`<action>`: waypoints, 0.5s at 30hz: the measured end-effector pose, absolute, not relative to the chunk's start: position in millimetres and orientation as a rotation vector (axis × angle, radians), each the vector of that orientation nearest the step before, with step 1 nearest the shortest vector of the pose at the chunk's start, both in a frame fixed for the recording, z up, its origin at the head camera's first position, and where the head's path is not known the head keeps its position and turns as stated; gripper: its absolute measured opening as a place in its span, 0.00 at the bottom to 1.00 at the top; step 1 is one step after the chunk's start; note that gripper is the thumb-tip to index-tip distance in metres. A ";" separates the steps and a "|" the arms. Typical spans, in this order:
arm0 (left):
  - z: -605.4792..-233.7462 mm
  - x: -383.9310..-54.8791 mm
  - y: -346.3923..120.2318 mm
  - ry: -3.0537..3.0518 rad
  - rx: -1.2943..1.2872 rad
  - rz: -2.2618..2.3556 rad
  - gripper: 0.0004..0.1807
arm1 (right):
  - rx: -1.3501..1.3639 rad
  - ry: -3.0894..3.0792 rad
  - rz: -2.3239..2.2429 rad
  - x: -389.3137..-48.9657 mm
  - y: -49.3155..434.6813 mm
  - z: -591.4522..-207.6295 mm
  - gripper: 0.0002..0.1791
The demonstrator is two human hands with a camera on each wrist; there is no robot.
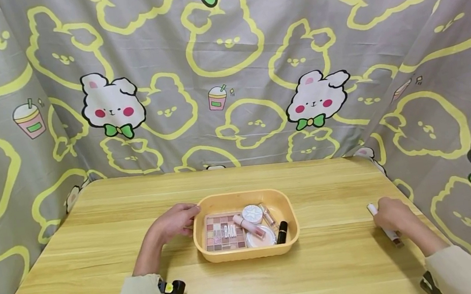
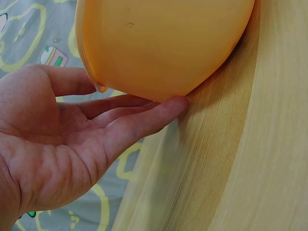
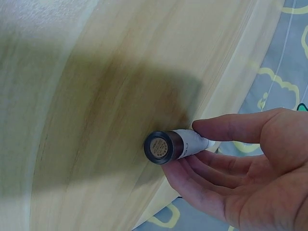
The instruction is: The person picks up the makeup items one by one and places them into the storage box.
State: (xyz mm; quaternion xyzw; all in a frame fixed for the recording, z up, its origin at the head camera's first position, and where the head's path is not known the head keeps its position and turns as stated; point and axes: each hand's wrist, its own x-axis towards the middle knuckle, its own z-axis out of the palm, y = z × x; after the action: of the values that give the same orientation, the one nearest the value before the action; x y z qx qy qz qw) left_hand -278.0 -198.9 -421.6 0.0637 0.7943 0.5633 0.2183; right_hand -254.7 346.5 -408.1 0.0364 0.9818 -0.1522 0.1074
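A yellow plastic basket (image 1: 249, 253) stands on the table in the head view. My left hand (image 1: 176, 222) grips its left end, the thumb at the rim and the fingers against the outer wall, as the left wrist view shows on the basket (image 2: 163, 48). Over at the right of the table, my right hand (image 1: 393, 215) holds a slim white cosmetic tube (image 3: 190, 143) with a dark brown end and a round label on its base. Thumb and fingers pinch the tube from both sides, close over the wood. Its exact kind is unclear.
Inside the basket lie an eyeshadow palette (image 1: 216, 226), a pink lip gloss (image 1: 245, 224), a round white case with a star (image 1: 252, 213), a round compact (image 1: 254, 242), a clear tube (image 1: 268, 215) and a black lipstick (image 1: 282, 232). Patterned curtains (image 1: 160, 52) surround the wooden table (image 1: 134, 195).
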 end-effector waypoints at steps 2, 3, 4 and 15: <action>-421.6 -277.7 -198.8 2.198 0.175 1.561 0.30 | 0.111 2.889 -0.449 -255.1 347.1 -408.5 0.06; -421.6 -277.7 -198.8 2.198 0.174 1.562 0.30 | 0.114 2.889 -0.453 -255.4 347.4 -408.6 0.06; -421.6 -277.7 -198.6 2.196 0.172 1.564 0.30 | 0.115 2.888 -0.453 -255.8 347.7 -408.8 0.06; -422.4 -279.0 -198.5 2.190 0.155 1.573 0.30 | 0.121 2.885 -0.468 -257.3 347.6 -408.8 0.06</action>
State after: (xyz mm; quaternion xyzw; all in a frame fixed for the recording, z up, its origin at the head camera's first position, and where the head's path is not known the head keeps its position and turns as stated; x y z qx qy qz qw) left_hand -279.0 -198.5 -422.4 0.0559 0.7913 0.5682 0.2187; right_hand -257.3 347.6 -408.8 0.0412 0.9805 -0.1590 0.1082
